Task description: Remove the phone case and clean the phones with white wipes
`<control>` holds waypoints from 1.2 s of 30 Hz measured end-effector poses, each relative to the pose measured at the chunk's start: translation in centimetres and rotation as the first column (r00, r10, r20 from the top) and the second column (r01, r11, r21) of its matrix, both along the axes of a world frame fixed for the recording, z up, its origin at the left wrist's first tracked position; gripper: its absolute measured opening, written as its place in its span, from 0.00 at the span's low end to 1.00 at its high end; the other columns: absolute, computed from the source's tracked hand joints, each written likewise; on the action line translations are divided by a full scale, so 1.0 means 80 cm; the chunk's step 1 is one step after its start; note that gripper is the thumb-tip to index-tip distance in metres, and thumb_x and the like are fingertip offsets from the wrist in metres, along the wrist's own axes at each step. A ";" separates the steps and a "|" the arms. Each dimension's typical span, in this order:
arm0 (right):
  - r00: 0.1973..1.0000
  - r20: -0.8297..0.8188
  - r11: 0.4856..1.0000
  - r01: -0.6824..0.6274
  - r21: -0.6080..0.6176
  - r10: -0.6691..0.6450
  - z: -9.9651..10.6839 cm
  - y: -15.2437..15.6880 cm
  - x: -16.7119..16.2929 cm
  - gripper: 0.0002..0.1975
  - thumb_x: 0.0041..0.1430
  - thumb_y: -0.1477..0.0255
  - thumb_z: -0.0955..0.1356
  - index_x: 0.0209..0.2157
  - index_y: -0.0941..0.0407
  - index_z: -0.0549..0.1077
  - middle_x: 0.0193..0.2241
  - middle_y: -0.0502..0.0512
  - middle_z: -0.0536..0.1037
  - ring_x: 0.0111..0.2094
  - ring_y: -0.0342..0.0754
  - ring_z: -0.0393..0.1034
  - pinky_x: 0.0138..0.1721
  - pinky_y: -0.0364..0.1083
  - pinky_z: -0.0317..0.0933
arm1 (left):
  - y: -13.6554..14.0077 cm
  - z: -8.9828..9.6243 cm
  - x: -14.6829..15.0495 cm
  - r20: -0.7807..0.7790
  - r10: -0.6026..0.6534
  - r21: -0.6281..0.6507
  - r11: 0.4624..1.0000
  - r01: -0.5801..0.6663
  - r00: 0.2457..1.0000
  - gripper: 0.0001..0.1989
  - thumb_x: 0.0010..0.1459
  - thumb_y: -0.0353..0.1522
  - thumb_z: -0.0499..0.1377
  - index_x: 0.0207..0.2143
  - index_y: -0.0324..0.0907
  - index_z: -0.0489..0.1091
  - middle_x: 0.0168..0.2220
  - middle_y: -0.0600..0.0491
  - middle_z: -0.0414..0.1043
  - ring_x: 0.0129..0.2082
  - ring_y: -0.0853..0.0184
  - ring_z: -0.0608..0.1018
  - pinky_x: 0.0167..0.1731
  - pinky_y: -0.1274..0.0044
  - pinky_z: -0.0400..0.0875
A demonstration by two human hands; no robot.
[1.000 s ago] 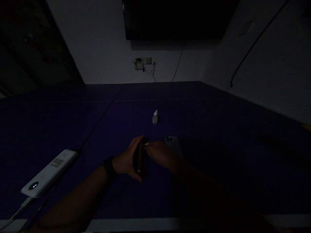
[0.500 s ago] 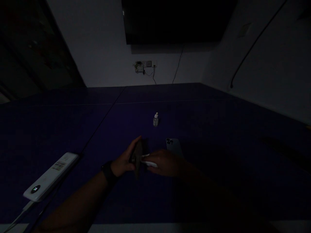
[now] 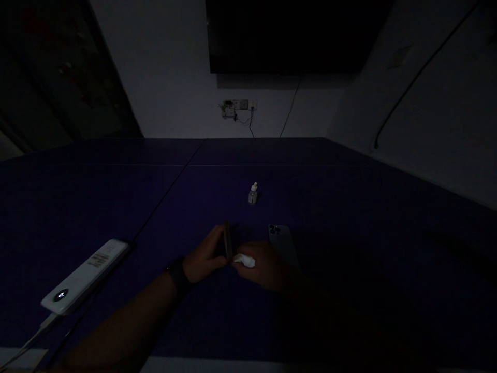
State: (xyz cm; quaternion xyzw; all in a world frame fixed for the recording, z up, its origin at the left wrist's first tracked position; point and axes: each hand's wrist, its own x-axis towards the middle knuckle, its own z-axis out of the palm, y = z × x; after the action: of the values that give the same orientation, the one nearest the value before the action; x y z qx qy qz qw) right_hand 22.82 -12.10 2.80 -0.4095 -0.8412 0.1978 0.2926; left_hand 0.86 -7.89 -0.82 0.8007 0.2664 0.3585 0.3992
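Note:
My left hand (image 3: 205, 256), with a dark band on its wrist, is closed on a thin, flat, brownish object (image 3: 228, 241). The object stands edge-on to me, so its kind cannot be made out. Pinched in my right hand (image 3: 266, 264) is a crumpled white tissue (image 3: 246, 260), pressed against or very close to the lower right side of that object. Just beyond my right hand, a blue-grey phone (image 3: 285, 242) lies with its camera side up, partly covered by the hand. A small dropper bottle (image 3: 252, 194) with a white top stands upright farther off.
At the left lies a long white device (image 3: 87, 274) with a lit round display and a white cable (image 3: 29, 342). The dark blue-purple table (image 3: 163, 191) reaches to the wall, where sockets (image 3: 243, 105) and a large black screen (image 3: 295, 36) are fixed. The room is dim.
The flat object has turned from a slanted face to nearly edge-on. The tissue has moved down along it and bunches up more. The view has shifted slightly.

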 end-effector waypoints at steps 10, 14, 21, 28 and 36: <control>0.989 0.010 0.978 -0.150 0.141 0.150 0.009 0.014 0.021 0.04 0.62 0.75 0.68 0.33 0.57 0.75 0.31 0.53 0.78 0.33 0.47 0.71 0.36 0.45 0.61 | -0.003 0.028 0.004 0.064 -0.048 -0.101 0.993 0.055 0.997 0.42 0.47 0.51 0.71 0.59 0.43 0.62 0.51 0.45 0.74 0.51 0.53 0.76 0.53 0.64 0.68; 0.996 0.090 0.952 -0.051 0.302 0.025 0.008 0.030 0.034 0.05 0.66 0.76 0.65 0.37 0.58 0.74 0.34 0.57 0.75 0.38 0.51 0.68 0.42 0.50 0.62 | 0.009 0.012 -0.001 0.124 -0.096 -0.160 0.980 0.116 0.988 0.41 0.49 0.49 0.71 0.60 0.43 0.62 0.54 0.45 0.72 0.54 0.53 0.74 0.56 0.63 0.65; 0.948 0.319 0.965 -0.094 0.243 0.012 -0.013 0.032 0.018 0.07 0.62 0.80 0.68 0.41 0.58 0.73 0.40 0.58 0.72 0.43 0.51 0.68 0.44 0.48 0.64 | 0.012 0.005 -0.001 0.137 -0.095 -0.191 0.974 0.120 0.986 0.44 0.48 0.51 0.71 0.61 0.43 0.61 0.55 0.44 0.71 0.56 0.52 0.73 0.57 0.62 0.64; 0.870 0.493 0.949 -0.140 0.283 -0.019 -0.023 0.039 0.014 0.06 0.64 0.78 0.68 0.41 0.57 0.76 0.40 0.57 0.75 0.42 0.50 0.70 0.44 0.48 0.64 | 0.013 0.006 -0.001 0.154 -0.090 -0.189 0.975 0.119 0.984 0.42 0.46 0.51 0.71 0.58 0.43 0.63 0.53 0.45 0.72 0.53 0.53 0.74 0.55 0.63 0.65; 0.869 0.492 0.936 -0.130 0.326 -0.051 -0.030 0.035 0.006 0.08 0.66 0.76 0.67 0.44 0.56 0.77 0.39 0.57 0.76 0.39 0.50 0.71 0.41 0.48 0.65 | 0.013 0.009 -0.002 0.044 -0.074 -0.123 0.989 0.079 0.996 0.39 0.49 0.50 0.70 0.58 0.43 0.62 0.48 0.47 0.74 0.47 0.56 0.77 0.47 0.69 0.71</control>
State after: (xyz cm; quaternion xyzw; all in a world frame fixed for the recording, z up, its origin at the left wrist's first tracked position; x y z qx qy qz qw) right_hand 23.27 -9.30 0.37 -0.3703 -0.9176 -0.0593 0.1319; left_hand 0.70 -6.84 -0.09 0.7766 0.2493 0.3412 0.4671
